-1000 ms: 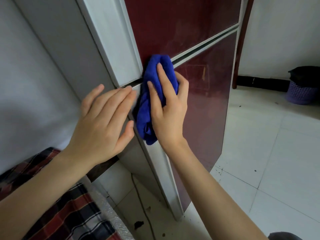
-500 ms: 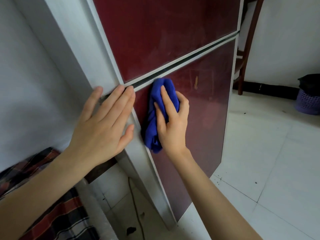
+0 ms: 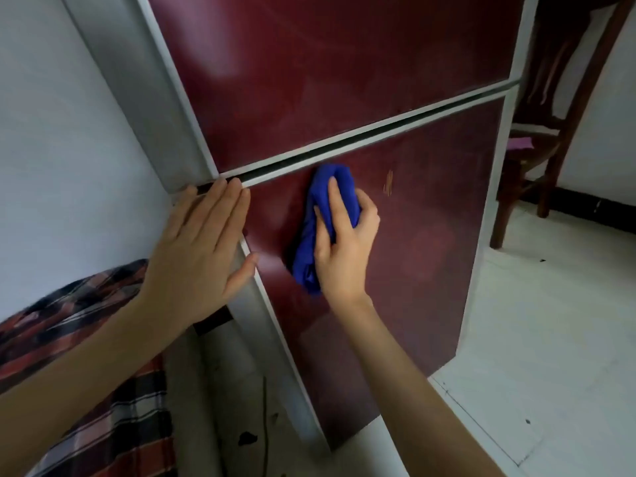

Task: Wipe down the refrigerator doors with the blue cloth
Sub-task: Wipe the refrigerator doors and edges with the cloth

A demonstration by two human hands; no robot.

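The refrigerator has two dark red doors with pale trim: an upper door (image 3: pixel 327 74) and a lower door (image 3: pixel 423 256), parted by a dark gap. My right hand (image 3: pixel 346 249) grips the bunched blue cloth (image 3: pixel 328 201) and presses it against the upper left part of the lower door, just below the gap. My left hand (image 3: pixel 203 256) lies flat with straight fingers on the fridge's left corner edge, fingertips at the level of the gap. A small scratch mark shows on the lower door to the right of the cloth.
A white wall (image 3: pixel 62 160) stands left of the fridge. Plaid red and black fabric (image 3: pixel 86 356) lies at the lower left. A dark wooden chair (image 3: pixel 557 108) stands at the right behind the fridge. White floor tiles (image 3: pixel 550 356) spread to the right, with a thin cable below the fridge's side.
My right hand has slid the blue cloth from the fridge's left corner rightward onto the face of the lower door. My left hand stays on the corner edge. The view has shifted right.
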